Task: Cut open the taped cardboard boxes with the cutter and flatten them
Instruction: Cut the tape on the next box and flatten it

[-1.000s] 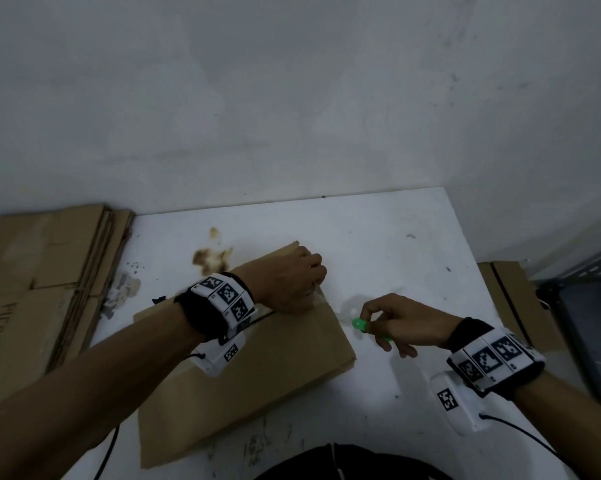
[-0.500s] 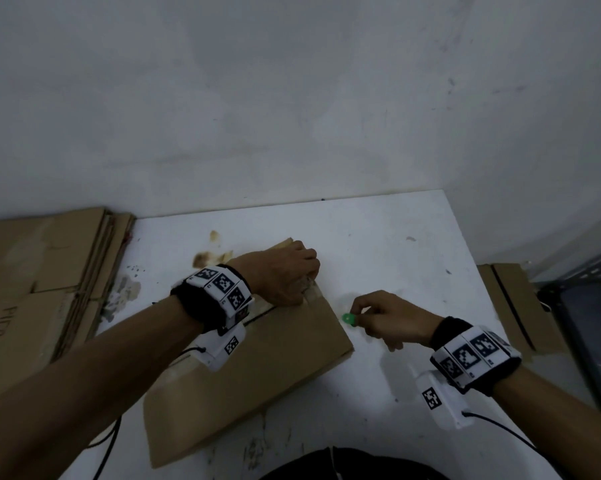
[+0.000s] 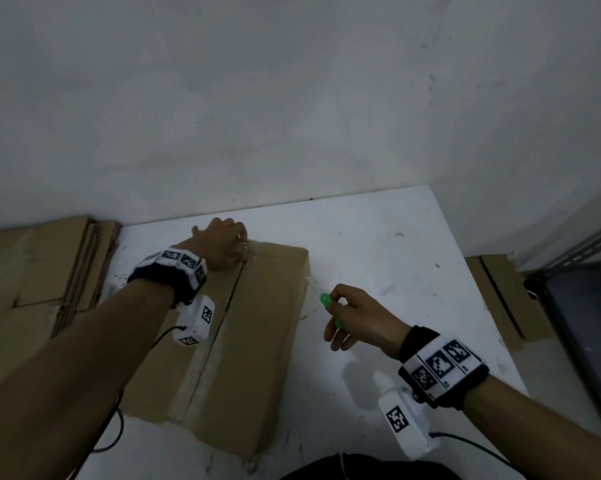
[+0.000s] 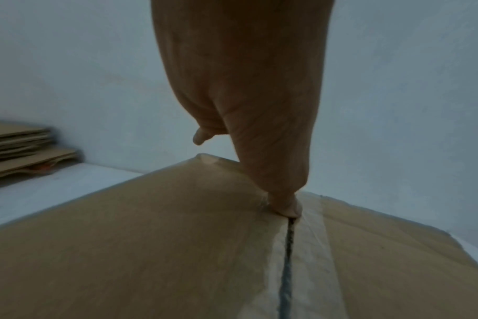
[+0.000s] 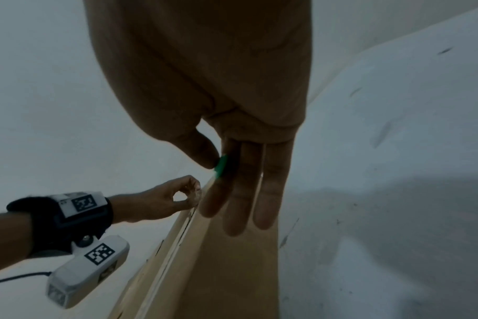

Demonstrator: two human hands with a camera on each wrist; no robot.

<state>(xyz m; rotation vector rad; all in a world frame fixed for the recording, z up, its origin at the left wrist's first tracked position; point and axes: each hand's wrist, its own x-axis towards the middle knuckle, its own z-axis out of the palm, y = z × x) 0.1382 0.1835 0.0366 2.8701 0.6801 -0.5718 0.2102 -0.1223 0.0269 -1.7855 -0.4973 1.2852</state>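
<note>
Our left hand [image 3: 224, 245] sits at the far end of the cardboard box [image 3: 243, 341], at about 11 o'clock from the middle of the white table [image 3: 378, 244]. Its fingers are curled and pinch the clear tape [image 4: 311, 218] where the seam [image 4: 287, 259] ends. Our right hand [image 3: 356, 315] is at about 3 o'clock from the box, just off its right edge. Its thumb and first finger hold the green cutter [image 3: 330, 308], and the other fingers hang loose. The cutter's pale tip points toward the box's far right corner and is very near it; we cannot tell if it touches. The box lies flat on the table, and its seam shows as a dark open slit running from our left hand back toward us. There is bare table at 1 and 2 o'clock, up to the wall [image 3: 292, 98]. A stack of flat cardboard [image 3: 32, 271] lies past the table's left edge, at 9 o'clock.
</note>
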